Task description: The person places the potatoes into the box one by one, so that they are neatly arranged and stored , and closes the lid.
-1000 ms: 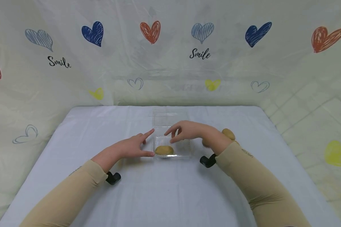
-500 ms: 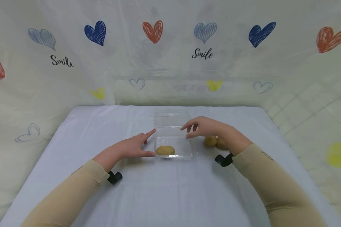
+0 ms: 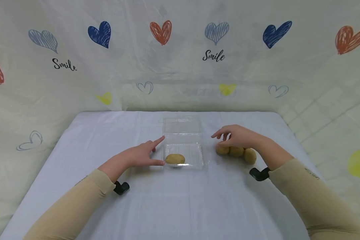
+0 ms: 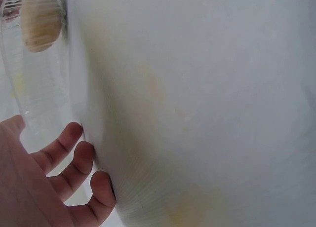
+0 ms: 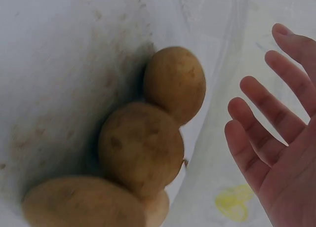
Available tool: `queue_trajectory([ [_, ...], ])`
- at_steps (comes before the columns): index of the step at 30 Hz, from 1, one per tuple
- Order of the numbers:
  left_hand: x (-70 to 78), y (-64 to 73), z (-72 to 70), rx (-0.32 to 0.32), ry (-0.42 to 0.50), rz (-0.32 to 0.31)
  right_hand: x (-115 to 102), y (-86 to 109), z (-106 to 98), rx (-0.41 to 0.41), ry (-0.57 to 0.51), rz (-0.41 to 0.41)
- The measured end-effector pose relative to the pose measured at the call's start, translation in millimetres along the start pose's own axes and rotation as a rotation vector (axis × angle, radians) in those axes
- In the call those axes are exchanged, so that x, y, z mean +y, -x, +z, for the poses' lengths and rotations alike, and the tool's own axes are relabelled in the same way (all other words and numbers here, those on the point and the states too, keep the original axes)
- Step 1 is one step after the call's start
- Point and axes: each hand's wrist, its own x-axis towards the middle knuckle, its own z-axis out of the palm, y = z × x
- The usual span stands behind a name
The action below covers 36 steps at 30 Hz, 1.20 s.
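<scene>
Touching the box edge, left hand spreads; right hand, fingers apart, hovers apparently clear of potatoes.

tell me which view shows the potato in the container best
The head view: the potato shows whole inside the container. The left wrist view shows it through the container's side; the right wrist view doesn't.

left hand seemingly touches clear box holding one potato

Curtained-off workspace, seemingly: heart-printed sheeting behind 1 white-clothed table.
</scene>
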Motion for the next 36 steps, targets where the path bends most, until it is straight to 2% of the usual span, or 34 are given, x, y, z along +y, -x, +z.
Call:
queue_trajectory([
  [7,0.2,-0.2,-0.2,-0.001,-0.002,0.001,14,11.4,-4,0.026,0.008,0.002],
  [14,0.1,-0.1,-0.3,0.003,-0.001,0.009,18,11.3,-2,0.020,0.034,0.018],
  [23,-0.4,-0.2,0.7,0.004,0.002,-0.007,24,2.3,7,-0.047,0.094,0.006],
  [29,-0.9,-0.1,1.1,0.007,0.000,-0.010,24,-4.4,11,-0.104,0.169,0.042],
  [36,-0.8,-0.5,0.7,-0.001,-0.003,-0.013,22,-8.6,13,-0.124,0.211,0.035],
])
